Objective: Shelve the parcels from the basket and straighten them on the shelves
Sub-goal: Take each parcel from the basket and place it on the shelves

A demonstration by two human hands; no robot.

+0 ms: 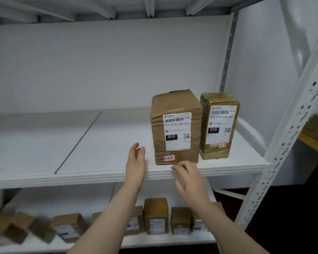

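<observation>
Brown cardboard, creased and wrapped in clear tape: that was the bigger parcel, standing on end near the front of the white shelf, right of middle, its long axis straight up. Its white shipping label faced out, with a barcode, a black "010" block and a little red-edged tag reading 3-2-8 at the foot. Just beside it on the right, across a narrow gap, stood the slimmer parcel, also upright, glossier with tape, tagged 3-2-9 and set a touch further back. And here were the hands, both holding nothing! The left hand hovered edge-on just left of the bigger parcel's lower corner, fingers straight and close together, palm turned toward the box but apart from it. The right hand hung at the shelf lip directly below the box's front edge, fingers spread and loosely bent, tips just short of the cardboard as far as could be told. So the box lay between them, up and to the right of the left palm, just beyond the right fingertips. It looked ready for a squaring nudge. Below, a row of smaller parcels sat on the lower shelf; the basket was nowhere in view.
</observation>
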